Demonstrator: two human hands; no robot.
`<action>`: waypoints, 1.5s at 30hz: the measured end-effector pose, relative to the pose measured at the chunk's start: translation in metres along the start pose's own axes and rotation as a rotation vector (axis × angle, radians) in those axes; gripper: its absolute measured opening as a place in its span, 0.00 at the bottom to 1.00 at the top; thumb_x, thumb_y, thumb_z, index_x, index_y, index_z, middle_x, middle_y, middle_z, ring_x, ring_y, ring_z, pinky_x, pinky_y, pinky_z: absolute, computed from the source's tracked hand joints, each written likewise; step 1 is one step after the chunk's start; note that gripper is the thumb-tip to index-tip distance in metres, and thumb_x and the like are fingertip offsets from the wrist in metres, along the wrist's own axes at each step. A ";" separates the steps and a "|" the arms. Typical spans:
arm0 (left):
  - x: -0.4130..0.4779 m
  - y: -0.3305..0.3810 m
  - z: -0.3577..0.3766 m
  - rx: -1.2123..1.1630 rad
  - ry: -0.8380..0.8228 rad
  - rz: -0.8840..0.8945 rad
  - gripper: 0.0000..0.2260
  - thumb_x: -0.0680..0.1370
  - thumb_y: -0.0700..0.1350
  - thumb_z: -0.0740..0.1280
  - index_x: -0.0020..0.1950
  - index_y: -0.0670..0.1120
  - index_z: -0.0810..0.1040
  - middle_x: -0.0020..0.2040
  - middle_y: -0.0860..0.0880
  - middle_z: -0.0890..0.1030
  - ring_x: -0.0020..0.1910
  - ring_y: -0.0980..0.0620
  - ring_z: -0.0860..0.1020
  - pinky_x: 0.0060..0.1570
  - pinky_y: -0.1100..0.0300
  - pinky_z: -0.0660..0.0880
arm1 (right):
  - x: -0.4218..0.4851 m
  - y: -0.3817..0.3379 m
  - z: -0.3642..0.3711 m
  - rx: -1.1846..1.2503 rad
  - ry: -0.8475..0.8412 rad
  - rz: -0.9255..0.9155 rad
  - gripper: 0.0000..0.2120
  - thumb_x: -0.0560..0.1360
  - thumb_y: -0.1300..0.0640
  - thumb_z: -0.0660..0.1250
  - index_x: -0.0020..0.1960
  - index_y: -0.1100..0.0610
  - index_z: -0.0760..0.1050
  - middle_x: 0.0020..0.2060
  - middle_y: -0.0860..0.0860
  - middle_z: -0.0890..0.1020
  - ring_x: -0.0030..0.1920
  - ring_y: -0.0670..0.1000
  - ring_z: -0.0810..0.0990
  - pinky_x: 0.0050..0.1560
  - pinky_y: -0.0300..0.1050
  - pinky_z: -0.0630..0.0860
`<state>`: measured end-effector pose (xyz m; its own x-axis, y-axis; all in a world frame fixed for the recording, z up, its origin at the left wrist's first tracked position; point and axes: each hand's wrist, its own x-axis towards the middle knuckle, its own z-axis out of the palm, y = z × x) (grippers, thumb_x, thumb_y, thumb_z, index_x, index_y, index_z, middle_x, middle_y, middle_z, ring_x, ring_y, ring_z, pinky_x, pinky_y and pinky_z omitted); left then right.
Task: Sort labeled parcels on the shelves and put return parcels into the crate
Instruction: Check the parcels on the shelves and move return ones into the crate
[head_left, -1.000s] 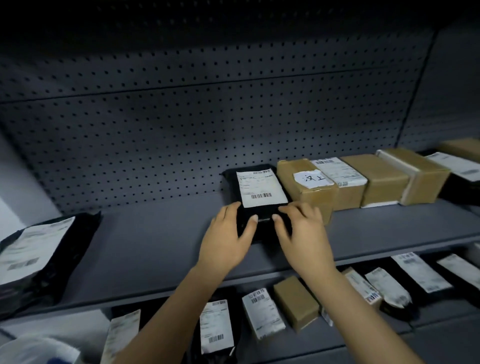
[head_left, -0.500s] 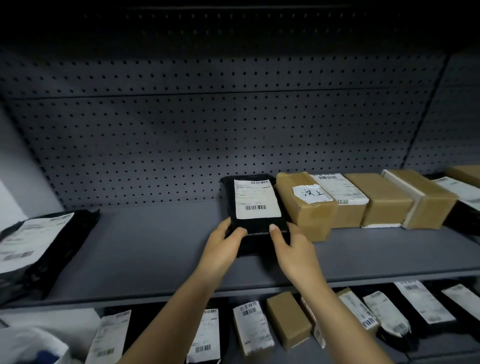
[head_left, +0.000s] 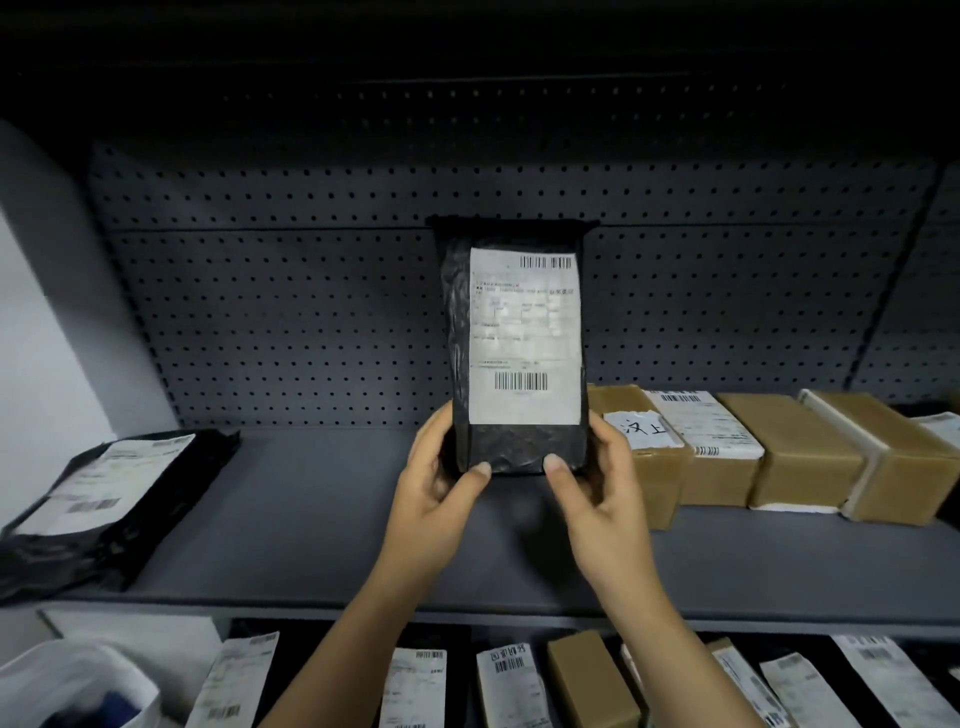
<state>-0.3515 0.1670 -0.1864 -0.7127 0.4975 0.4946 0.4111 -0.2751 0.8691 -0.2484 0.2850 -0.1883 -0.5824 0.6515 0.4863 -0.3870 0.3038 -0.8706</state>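
I hold a black plastic-wrapped parcel (head_left: 514, 447) upright above the grey shelf (head_left: 322, 519), its white shipping label with two barcodes facing me. My left hand (head_left: 434, 493) grips its lower left edge, thumb on the front. My right hand (head_left: 597, 493) grips the lower right edge the same way. To the right, a row of brown cardboard parcels (head_left: 800, 457) lies on the shelf, the nearest one (head_left: 647, 467) with a handwritten white sticker. A flat black labelled parcel (head_left: 104, 493) lies at the shelf's left end.
A perforated grey back panel (head_left: 291, 312) stands behind the shelf. The lower shelf holds several labelled parcels (head_left: 509, 686) and a small brown box (head_left: 587, 675). A white bag (head_left: 67, 686) sits at the bottom left. A pale wall (head_left: 31, 364) is on the left.
Both hands lifted the black parcel off the shelf and tilted it upright so its label faces me. The view has moved closer to the shelf.
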 end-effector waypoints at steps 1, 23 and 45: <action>0.002 0.003 -0.001 -0.018 0.008 0.011 0.26 0.74 0.39 0.65 0.71 0.53 0.66 0.72 0.49 0.70 0.70 0.56 0.69 0.67 0.61 0.69 | 0.002 -0.001 0.000 0.014 -0.004 -0.034 0.23 0.77 0.63 0.67 0.67 0.46 0.68 0.64 0.44 0.76 0.66 0.41 0.73 0.64 0.35 0.71; -0.001 -0.012 -0.021 0.138 0.028 -0.169 0.22 0.74 0.49 0.62 0.68 0.60 0.72 0.65 0.56 0.75 0.65 0.60 0.72 0.68 0.49 0.69 | 0.001 0.011 0.017 -0.058 0.005 0.162 0.18 0.74 0.52 0.72 0.62 0.45 0.73 0.56 0.39 0.80 0.57 0.37 0.77 0.56 0.35 0.74; -0.005 -0.016 -0.020 0.579 0.089 -0.105 0.22 0.77 0.46 0.66 0.70 0.52 0.67 0.63 0.59 0.67 0.65 0.60 0.62 0.63 0.60 0.62 | -0.002 0.022 0.002 -0.510 -0.020 0.112 0.14 0.75 0.50 0.70 0.59 0.48 0.75 0.52 0.42 0.78 0.54 0.40 0.77 0.51 0.32 0.72</action>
<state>-0.3659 0.1524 -0.2029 -0.8008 0.4202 0.4268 0.5612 0.2774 0.7798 -0.2571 0.2889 -0.2085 -0.6154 0.6877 0.3851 0.0727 0.5360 -0.8411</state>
